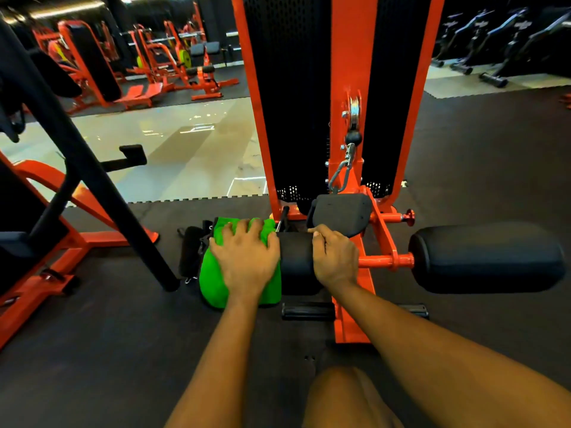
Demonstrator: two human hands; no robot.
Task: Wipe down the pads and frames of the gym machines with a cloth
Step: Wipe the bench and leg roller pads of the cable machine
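Note:
A green cloth (213,273) is wrapped over the left end of a black roller pad (296,261) on an orange cable machine (352,88). My left hand (247,254) lies on the cloth with fingers spread and curled over it, pressing it to the pad. My right hand (335,257) grips the pad's right end, fingers curled over the top. A second black roller pad (488,257) sits on the same orange bar (386,261) to the right. A small black seat pad (343,214) is just behind my right hand.
A black diagonal bar (92,168) and orange frame (46,273) of another machine stand close on the left. A black strap handle (190,254) lies on the rubber floor beside the cloth. My bare knee (349,396) is below. More machines fill the background.

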